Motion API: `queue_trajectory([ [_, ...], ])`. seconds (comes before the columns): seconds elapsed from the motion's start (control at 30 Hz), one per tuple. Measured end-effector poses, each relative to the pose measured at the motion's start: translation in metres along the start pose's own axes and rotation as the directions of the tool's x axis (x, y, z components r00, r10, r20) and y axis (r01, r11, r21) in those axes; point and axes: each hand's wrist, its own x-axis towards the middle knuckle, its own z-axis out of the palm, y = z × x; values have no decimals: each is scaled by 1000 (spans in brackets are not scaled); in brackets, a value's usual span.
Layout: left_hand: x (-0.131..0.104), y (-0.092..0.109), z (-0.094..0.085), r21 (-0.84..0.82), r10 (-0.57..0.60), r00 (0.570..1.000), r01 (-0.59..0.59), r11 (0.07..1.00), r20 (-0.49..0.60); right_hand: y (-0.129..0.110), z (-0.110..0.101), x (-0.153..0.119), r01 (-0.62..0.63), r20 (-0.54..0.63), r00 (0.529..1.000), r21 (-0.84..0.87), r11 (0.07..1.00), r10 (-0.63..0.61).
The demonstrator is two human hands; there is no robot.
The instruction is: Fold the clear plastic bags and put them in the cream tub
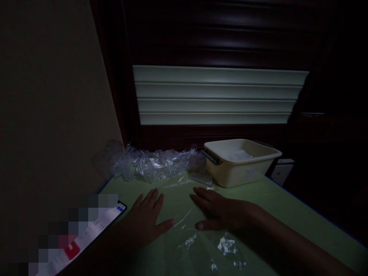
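My left hand (146, 220) lies palm down with fingers spread on the pale green tabletop (276, 205), beside a lit phone (94, 226). To its right, my right hand (220, 211) rests with its fingers apart and thumb stretched out, holding nothing. Between and below the hands, a clear plastic sheet or bag (227, 245) catches the light; its edges are hard to make out. Crumpled clear plastic (161, 165) is heaped along the table's back edge. A flat pale item (201, 178) lies between that heap and the cream basin.
The cream basin (241, 170) with dark handles stands at the back right, with some clear plastic inside. Behind the table is a dark slatted panel with pale slats (218, 92). A wall (57, 96) rises at the left. A white box-like item (282, 171) is beyond the right edge.
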Motion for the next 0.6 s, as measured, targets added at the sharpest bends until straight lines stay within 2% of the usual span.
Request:
queue_trajectory([
  [0.23,-4,3,-9,10,-46,995,45,999,84,36,-11,6,-67,78,995,31,997,65],
  [0.3,-4,3,-8,29,-52,994,49,998,96,46,-13,6,-78,58,995,47,996,75],
  [0.37,-4,4,-8,50,-64,993,59,997,96,50,-13,6,-69,-13,998,49,996,69],
  [0.5,-1,7,-5,99,-88,994,81,992,65,34,-10,6,-20,-216,976,15,1000,23],
  [0.6,1,9,-3,103,-101,995,99,990,20,15,-5,5,56,-253,966,11,998,-51],
])
